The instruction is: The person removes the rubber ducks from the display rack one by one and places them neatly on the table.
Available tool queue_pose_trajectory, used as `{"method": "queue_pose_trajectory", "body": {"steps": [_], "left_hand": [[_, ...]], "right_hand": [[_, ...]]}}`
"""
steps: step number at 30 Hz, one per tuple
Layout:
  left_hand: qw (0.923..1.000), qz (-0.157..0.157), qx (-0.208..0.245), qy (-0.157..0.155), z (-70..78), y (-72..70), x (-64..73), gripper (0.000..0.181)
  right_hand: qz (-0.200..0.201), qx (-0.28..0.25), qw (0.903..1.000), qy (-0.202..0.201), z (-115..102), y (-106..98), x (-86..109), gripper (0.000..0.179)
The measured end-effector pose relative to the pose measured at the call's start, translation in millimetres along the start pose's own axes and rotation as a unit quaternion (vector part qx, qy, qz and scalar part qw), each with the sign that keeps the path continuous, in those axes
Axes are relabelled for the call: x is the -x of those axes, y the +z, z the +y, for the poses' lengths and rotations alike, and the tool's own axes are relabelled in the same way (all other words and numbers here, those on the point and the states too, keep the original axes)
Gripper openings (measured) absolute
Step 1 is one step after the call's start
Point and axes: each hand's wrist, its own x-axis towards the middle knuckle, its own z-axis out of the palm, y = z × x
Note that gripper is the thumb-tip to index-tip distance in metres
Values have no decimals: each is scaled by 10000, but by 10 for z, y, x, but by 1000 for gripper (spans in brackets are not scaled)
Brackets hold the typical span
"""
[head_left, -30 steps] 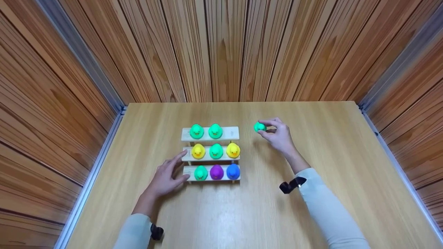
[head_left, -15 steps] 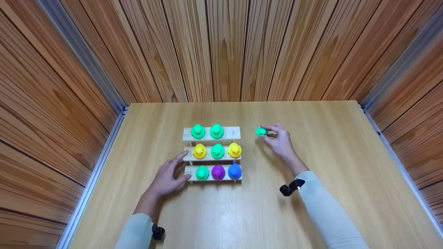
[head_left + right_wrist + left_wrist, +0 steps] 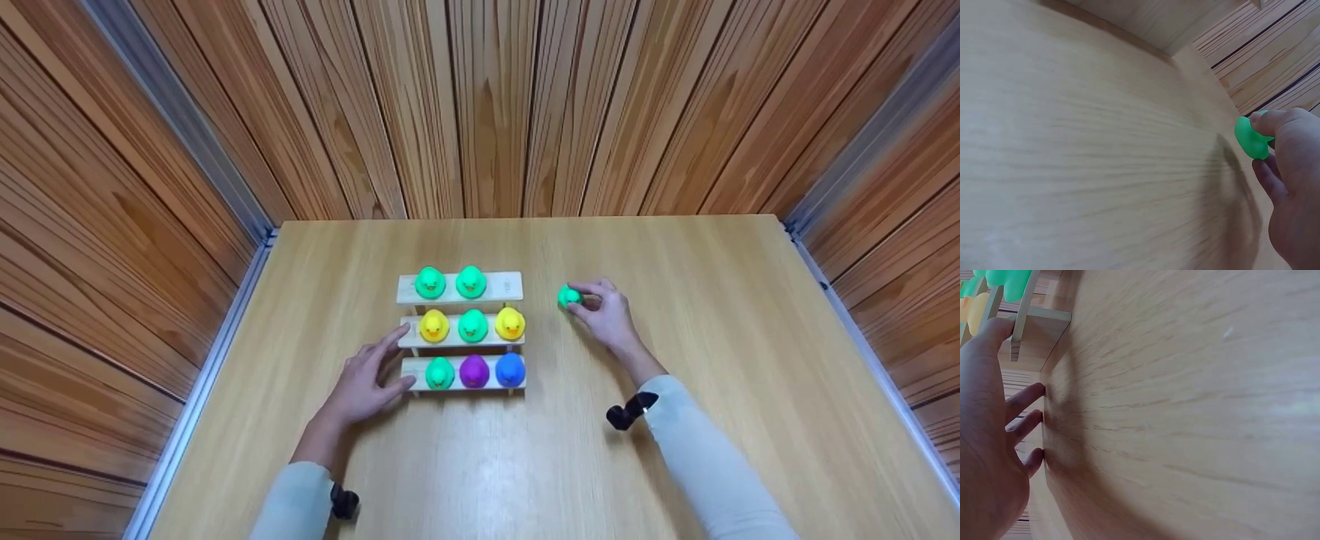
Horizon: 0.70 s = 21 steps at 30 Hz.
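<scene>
A small three-tier wooden rack (image 3: 514, 286) carries rubber ducks. Two green ducks (image 3: 430, 283) sit on its top tier. A green duck (image 3: 472, 325) stands between two yellow ducks (image 3: 434, 326) on the middle tier. On the bottom tier are a green, a purple duck (image 3: 474, 371) and a blue duck (image 3: 511, 370). My left hand (image 3: 364, 382) rests against the rack's left side, its thumb (image 3: 999, 329) at the bottom shelf's end and other fingertips on the table. Right of the rack, my right hand (image 3: 609, 315) pinches another green duck (image 3: 1251, 138) between thumb and fingers, above the table.
The rack stands on a light wooden table (image 3: 480, 465). Wood-plank walls (image 3: 487, 112) rise behind and on both sides, with metal rails (image 3: 202, 375) along the side edges. A dark wrist camera (image 3: 631, 411) sits on each sleeve.
My right hand has come slightly toward the near side with the green duck still pinched. My left hand has stayed at the rack, and the ducks on it keep their places.
</scene>
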Motion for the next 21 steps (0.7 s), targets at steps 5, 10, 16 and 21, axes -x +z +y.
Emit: {"method": "queue_pose_trajectory", "body": {"steps": [5,10,16,21], "left_hand": [[10000,30,-72,18,5,13,-10,88],[10000,18,-21,12,-4,16,-7,88],[10000,33,-41,18,-16,11,-4,87],[10000,14,-25,17,-16,12,0,87]], "right_hand": [[34,78,9999,-73,81,14,10,39],[46,139,9999,43,127,6,27,40],[34,133,9999,18,129,-2,28,41],[19,99,9999,62,125,-5,27,43]]}}
